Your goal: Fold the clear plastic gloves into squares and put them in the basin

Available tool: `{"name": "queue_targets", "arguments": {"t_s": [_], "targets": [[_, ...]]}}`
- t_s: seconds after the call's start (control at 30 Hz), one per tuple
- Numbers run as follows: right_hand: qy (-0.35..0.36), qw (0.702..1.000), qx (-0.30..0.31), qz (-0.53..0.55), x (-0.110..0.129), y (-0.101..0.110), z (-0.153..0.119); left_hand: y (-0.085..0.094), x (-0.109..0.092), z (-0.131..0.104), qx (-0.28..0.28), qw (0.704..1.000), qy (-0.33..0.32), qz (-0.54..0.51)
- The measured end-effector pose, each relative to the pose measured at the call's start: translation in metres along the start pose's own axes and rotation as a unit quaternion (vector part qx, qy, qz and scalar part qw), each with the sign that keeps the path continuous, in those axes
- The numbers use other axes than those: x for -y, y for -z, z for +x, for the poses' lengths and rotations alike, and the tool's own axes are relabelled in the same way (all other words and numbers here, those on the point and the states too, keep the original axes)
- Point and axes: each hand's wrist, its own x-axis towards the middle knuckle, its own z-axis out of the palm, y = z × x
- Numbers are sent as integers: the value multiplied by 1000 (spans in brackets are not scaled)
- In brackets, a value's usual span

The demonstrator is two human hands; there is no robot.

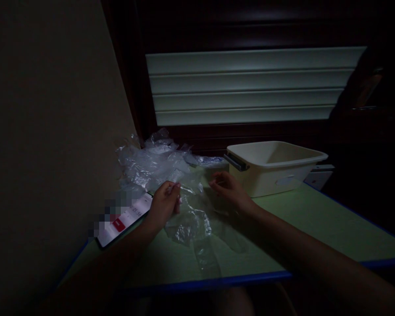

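My left hand (165, 202) is closed, thumb pressed to the curled fingers, on the edge of a thin clear plastic piece (197, 219). The piece spreads toward me over the table, with finger-like lobes reaching the front edge, much like a disposable glove. My right hand (228, 189) is held opposite, thumb and fingertips pinched together at the other side of the plastic; the film there is faint in the dim light. Behind my left hand lies a crumpled heap of similar clear plastic (151, 162).
A phone (127, 221) with a lit screen lies left of my left hand. At the back right stands a cream plastic bin (276, 175) with a dark side handle. The pale green table (270, 245) has a blue edge. A wall rises at left, a slatted panel behind.
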Motion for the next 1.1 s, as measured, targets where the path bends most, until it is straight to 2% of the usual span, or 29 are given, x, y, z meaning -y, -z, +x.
{"name": "queue_targets", "arguments": {"t_s": [0.1, 0.27, 0.47, 0.57, 0.67, 0.77, 0.9, 1.1], "targets": [[12, 999, 4, -48, 2, -1, -2, 0, 1, 0, -6, 1000, 2, 6], [14, 991, 50, -120, 4, -8, -13, 0, 2, 0, -9, 1000, -3, 15], [78, 978, 83, -173, 9, -11, -22, -2, 0, -1, 7, 1000, -14, 16], [77, 983, 54, -159, 8, -11, -20, -3, -3, -4, 28, 999, -23, 11], [44, 991, 25, -121, 1, -13, -15, -5, -7, -8, 52, 998, -31, 6], [19, 996, 35, -74, -5, -14, -10, -5, -8, -10, 65, 997, -34, 3], [16, 997, 63, -32, -5, -11, -5, -4, -7, -9, 49, 998, -30, 3], [15, 998, 43, -43, 0, 2, 1, -2, -2, -4, 12, 1000, -10, 9]]}}
